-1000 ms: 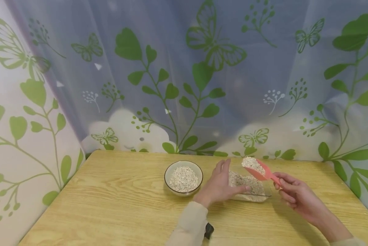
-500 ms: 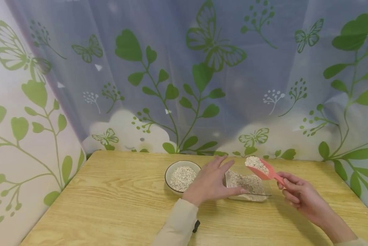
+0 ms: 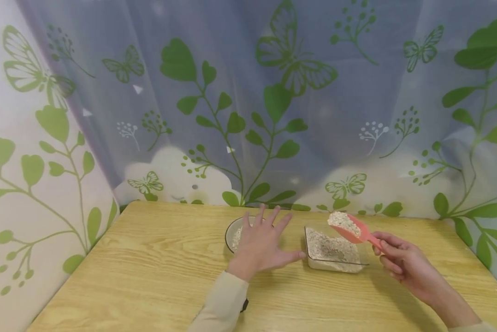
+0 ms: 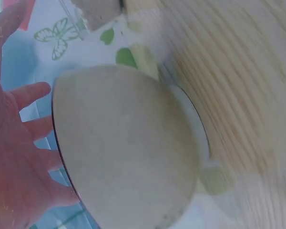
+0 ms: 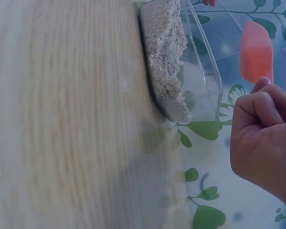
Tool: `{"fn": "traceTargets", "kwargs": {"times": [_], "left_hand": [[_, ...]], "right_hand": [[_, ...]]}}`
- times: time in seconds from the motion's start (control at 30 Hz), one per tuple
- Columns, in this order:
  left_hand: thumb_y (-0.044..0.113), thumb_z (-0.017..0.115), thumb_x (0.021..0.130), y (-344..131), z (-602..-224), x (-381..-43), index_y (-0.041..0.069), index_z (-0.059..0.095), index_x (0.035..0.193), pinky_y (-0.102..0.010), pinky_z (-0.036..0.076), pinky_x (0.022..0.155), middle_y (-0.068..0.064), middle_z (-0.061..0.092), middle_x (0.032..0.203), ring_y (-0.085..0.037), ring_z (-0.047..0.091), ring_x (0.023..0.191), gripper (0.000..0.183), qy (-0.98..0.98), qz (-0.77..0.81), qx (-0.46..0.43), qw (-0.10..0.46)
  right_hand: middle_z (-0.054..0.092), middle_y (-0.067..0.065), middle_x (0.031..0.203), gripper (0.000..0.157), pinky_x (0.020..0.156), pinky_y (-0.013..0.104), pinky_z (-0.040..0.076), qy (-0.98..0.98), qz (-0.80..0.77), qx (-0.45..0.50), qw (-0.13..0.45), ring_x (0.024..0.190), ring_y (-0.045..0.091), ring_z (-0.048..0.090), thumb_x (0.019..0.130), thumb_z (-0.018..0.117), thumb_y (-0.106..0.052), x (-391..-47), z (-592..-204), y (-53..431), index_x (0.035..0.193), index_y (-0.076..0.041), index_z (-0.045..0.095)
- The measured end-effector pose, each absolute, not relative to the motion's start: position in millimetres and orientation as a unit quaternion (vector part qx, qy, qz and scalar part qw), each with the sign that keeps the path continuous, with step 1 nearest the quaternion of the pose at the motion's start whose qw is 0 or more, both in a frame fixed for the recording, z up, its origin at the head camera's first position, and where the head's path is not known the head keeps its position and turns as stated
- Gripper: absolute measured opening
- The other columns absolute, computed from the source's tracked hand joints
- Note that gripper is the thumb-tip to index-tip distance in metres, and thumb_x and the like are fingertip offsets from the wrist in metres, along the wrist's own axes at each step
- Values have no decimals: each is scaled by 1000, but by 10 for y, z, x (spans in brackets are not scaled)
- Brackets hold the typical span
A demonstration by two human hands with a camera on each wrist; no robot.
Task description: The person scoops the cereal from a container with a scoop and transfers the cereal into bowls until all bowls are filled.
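My right hand [image 3: 410, 265] grips the handle of a pink scoop [image 3: 362, 230] heaped with oat flakes [image 3: 343, 222]. The scoop is held up over the right part of a clear rectangular container [image 3: 335, 266], which has more oats inside. My left hand [image 3: 262, 246] is spread above a round bowl [image 3: 228, 236] with a dark rim, hiding most of its oats in the head view. In the left wrist view the bowl's pale outer wall [image 4: 126, 148] fills the middle, and the straight fingers [image 4: 35, 95] lie beside its rim. Whether they touch it I cannot tell.
A wood-grain table [image 3: 149, 267] bears the bowl and container side by side near its back edge. Behind it hangs a blue and white curtain [image 3: 215, 115] printed with green leaves and butterflies.
My left hand has moved left, from the container to over the bowl, with its fingers spreading. The right hand and the loaded scoop have stayed nearly in place.
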State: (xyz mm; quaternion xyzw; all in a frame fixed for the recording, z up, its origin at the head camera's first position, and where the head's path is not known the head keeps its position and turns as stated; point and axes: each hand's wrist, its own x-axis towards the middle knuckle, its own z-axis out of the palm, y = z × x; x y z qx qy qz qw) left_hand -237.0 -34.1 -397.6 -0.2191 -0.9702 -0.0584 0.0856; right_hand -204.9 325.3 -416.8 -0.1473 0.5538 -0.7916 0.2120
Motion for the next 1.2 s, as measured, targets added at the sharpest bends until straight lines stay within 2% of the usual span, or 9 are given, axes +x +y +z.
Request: {"fn": "traceTargets", "kwargs": {"times": [0.1, 0.27, 0.6, 0.73, 0.97, 1.2], "left_hand": [[91, 41, 83, -424, -4010, -2376, 38, 30, 161, -73, 23, 119, -2, 30, 170, -42, 22, 157, 95, -970, -54, -218, 96], [87, 47, 84, -573, -4033, -2380, 34, 34, 161, -76, 26, 116, -5, 32, 168, -44, 24, 155, 94, -968, -78, -213, 105], [85, 49, 84, -851, -4092, -2364, 31, 31, 162, -77, 21, 117, -10, 30, 168, -46, 22, 155, 96, -969, -124, -189, 100], [86, 48, 83, -943, -4107, -2358, 32, 28, 163, -77, 19, 118, -12, 25, 170, -47, 17, 157, 98, -973, -120, -172, 96], [88, 44, 84, -1051, -4080, -2311, 33, 13, 166, -80, 11, 118, -9, 6, 174, -48, 4, 158, 103, -978, -125, -147, 75], [84, 46, 86, -1281, -4115, -2261, 30, 12, 166, -83, 9, 115, -13, 6, 174, -50, 2, 157, 103, -980, -124, -137, 79]], "right_hand": [[67, -5, 96, 36, 53, 35, 7, 574, -782, -140, 201, 59, 16, 16, 113, 33, -16, -2037, -4162, 3235, 127, -23, 65], [66, -7, 95, 34, 53, 36, 7, 593, -772, -132, 187, 58, 16, 16, 113, 35, -16, -2026, -4139, 3201, 126, -24, 66], [66, -7, 93, 29, 53, 35, 8, 612, -764, -111, 174, 57, 14, 17, 112, 40, -17, -2011, -4068, 3083, 123, -25, 66], [66, -7, 94, 28, 53, 34, 10, 612, -764, -118, 165, 57, 14, 17, 112, 41, -17, -2027, -4028, 3005, 124, -24, 66], [65, -7, 92, 28, 53, 34, 10, 614, -762, -132, 157, 57, 16, 17, 112, 41, -16, -2054, -3948, 2863, 125, -22, 65], [65, -8, 91, 22, 52, 35, 10, 636, -748, -120, 148, 54, 16, 17, 111, 45, -19, -2109, -3867, 2706, 124, -20, 62]]}}
